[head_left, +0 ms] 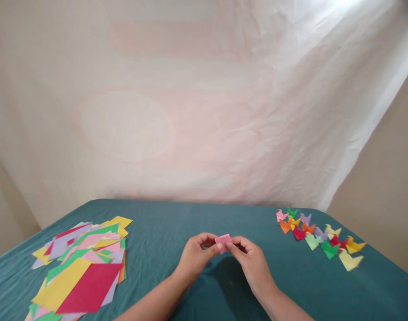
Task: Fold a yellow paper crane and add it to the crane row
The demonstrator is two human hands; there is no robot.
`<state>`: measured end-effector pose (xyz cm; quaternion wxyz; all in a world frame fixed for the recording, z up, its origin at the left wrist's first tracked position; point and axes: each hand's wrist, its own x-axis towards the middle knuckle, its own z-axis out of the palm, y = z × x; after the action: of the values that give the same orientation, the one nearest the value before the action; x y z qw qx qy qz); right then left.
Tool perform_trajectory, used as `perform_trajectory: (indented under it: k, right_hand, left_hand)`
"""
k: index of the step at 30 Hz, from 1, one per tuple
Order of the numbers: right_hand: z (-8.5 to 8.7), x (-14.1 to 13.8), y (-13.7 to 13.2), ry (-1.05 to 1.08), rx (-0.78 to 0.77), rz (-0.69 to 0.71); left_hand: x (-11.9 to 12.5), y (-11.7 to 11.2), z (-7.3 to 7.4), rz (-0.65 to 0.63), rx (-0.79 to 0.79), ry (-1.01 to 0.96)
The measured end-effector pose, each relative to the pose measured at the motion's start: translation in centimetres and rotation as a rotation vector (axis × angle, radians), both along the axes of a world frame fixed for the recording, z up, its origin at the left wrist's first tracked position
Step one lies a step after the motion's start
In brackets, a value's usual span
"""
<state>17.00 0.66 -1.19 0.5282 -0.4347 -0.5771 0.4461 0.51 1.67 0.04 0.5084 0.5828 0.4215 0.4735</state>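
A small folded piece of pink paper is held up just above the green cloth, near the middle of the table. My left hand pinches its left side between thumb and fingers. From the right, my right hand grips the other side, its thumb pressed on the front. The fingertips of both hands almost meet and cover part of the paper, so its full folded shape is hidden.
On the left lies a loose heap of coloured paper sheets. Several folded paper birds stand in slanting rows at the right. A green cloth covers the table, and a pale sheet hangs behind it.
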Motion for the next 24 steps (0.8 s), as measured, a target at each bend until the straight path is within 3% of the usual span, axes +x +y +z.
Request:
perform_trajectory:
  k: [6,10,16,24]
  right_hand:
    - [-1.0,-1.0,-0.2,0.104,-0.087,0.08]
    - [-0.2,-0.9,-0.6,0.009,-0.041,0.125]
    - [2.0,-0.2,-1.0,-0.125,0.099,-0.035]
    - [1.8,-0.4,-1.1,-0.151,0.171,-0.065]
  left_hand:
    - [0.8,-0.8,-0.2,0.072,0.021,-0.047]
    - [1.1,-1.3,0.5,0.106,0.06,-0.003]
    - [1.0,-1.8,1.4,0.255,0.25,0.292]
    - [1.1,-2.2,0.8,0.241,0.361,0.433]
